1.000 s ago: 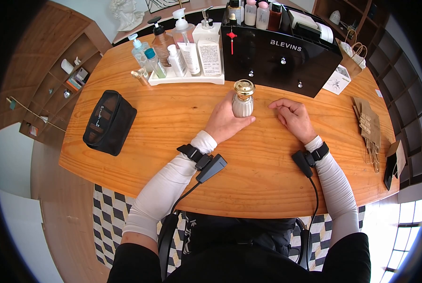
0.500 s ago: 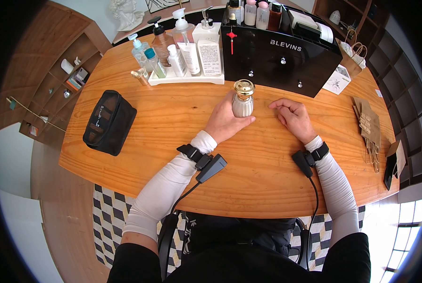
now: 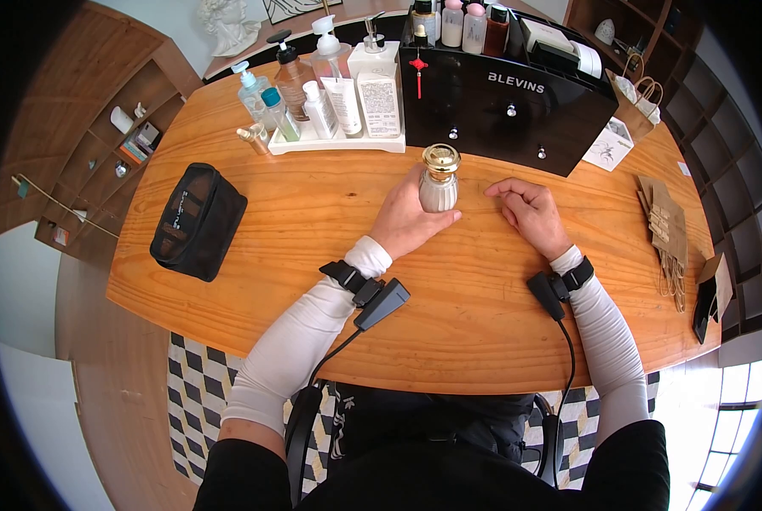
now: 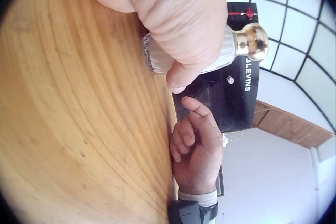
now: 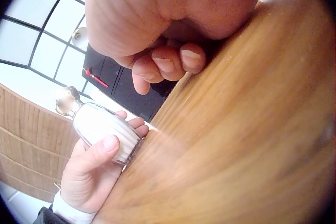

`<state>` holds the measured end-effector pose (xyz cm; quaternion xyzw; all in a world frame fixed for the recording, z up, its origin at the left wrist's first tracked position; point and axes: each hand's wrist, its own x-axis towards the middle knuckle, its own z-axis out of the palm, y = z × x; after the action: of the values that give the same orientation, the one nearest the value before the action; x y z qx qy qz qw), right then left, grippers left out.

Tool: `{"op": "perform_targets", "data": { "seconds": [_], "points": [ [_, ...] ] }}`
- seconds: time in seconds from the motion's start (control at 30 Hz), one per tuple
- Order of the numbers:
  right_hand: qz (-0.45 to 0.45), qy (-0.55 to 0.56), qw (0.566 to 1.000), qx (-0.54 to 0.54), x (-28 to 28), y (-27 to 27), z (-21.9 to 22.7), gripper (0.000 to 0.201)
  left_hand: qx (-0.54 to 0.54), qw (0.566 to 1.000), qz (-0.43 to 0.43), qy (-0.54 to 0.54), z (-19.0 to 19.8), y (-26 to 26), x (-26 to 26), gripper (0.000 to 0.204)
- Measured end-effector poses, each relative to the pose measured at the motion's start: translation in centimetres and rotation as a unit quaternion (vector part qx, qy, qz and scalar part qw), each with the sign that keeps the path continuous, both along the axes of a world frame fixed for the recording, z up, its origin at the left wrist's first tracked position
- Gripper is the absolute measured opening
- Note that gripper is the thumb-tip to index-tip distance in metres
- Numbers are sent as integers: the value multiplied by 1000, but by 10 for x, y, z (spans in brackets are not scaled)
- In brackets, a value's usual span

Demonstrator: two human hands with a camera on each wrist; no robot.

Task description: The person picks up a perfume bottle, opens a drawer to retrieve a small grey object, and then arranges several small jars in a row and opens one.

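Observation:
A ribbed, whitish glass bottle with a round gold cap stands upright on the wooden table, in front of the black drawer cabinet. My left hand grips it from the left, thumb on the near side and fingers round the back. In the right wrist view the bottle has its base at the tabletop, with the fingertips showing behind it. My right hand rests on the table a little right of the bottle, apart from it. Its fingers hang loosely curled and hold nothing.
A white tray of pump bottles and tubes stands at the back beside the black cabinet. On the left lies a black mesh pouch. Folded brown paper bags lie at the right edge, and a white box sits behind them.

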<state>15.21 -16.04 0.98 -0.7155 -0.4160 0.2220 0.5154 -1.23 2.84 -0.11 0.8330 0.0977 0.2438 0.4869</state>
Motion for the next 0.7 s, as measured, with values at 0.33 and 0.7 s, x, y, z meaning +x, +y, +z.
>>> {"op": "perform_targets", "data": {
  "seconds": [0.33, 0.7],
  "points": [
    [-2, 3, 1000, -2, -1, 0, 1, 28, -10, 1000, -1, 1, 0, 0, 0, 60],
    [-3, 0, 1000, -1, 0, 0, 1, 28, -15, 1000, -3, -19, -2, 0, 1, 61]
  ]
}}
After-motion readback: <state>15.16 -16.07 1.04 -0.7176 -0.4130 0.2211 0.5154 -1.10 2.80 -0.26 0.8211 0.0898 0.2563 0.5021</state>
